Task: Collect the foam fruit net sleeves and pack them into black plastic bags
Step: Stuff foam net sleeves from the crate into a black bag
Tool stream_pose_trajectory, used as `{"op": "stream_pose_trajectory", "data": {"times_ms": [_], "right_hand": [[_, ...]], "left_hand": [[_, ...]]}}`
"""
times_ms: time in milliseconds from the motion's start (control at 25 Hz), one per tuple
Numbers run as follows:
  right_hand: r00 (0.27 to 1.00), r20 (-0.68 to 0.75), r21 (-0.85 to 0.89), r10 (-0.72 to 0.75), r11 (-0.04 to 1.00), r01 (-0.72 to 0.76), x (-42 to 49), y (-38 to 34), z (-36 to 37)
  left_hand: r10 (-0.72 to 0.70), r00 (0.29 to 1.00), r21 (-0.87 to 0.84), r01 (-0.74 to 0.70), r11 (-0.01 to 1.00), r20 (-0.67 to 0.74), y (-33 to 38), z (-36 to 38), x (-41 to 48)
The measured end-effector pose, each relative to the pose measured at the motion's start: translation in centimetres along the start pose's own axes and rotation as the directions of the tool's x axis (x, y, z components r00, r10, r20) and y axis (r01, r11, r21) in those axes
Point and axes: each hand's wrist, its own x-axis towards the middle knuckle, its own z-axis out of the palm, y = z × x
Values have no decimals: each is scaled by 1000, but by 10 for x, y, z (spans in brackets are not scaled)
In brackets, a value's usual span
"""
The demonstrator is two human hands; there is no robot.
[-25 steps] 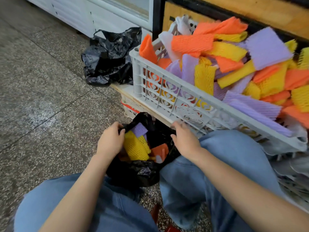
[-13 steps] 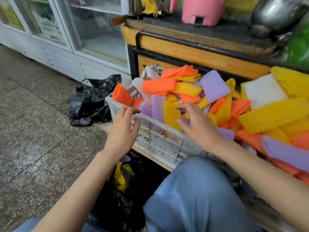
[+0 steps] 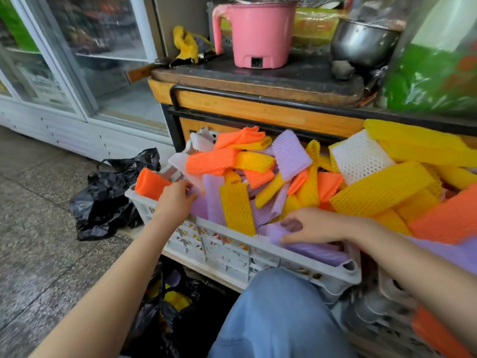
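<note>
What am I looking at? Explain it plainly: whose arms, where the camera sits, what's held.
No machine: a person's two bare arms, filmed by one head-worn camera looking down. A white plastic crate is heaped with orange, yellow, purple and white foam net sleeves. The right hand pinches a purple sleeve at the near edge. The left hand reaches among the sleeves; whether it holds one is unclear. A black plastic bag holding sleeves sits below.
</note>
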Motion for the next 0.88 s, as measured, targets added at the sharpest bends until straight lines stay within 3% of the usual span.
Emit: {"op": "stream_pose_trajectory", "data": {"times_ms": [160,280,360,560,640,760,840,880], "right_hand": [[998,-51,-35,-48,998,46,-5,-10,-3],[999,49,-6,5,1000,-5,-7,-5,0],[999,41,-30,16,999,-14,-5,2,3],[972,-235,-49,-14,999,2,-13,-6,-6],[896,-443,-8,-24,1000,22,-18,-24,-16],[662,-748,116,32,990,82,-23,-58,-29],[568,-816,298,110,922,248,-22,-80,-35],[589,-798,411,126,828,380,-19,-91,-36]], "left_hand": [[100,971,-139,-132,982,-216,11,-14,-18],[62,937,-334,-184,925,-344,26,-30,-38],[29,921,-428,-208,879,-388,36,-39,-51],[-190,924,-702,-108,704,-333,40,-37,-70],[-306,925,-808,-4,589,-228,37,-28,-73],[-309,951,-879,136,458,-14,33,-17,-79],[-205,978,-864,132,485,35,30,-13,-85],[-157,987,-845,112,523,34,27,-12,-89]]}}
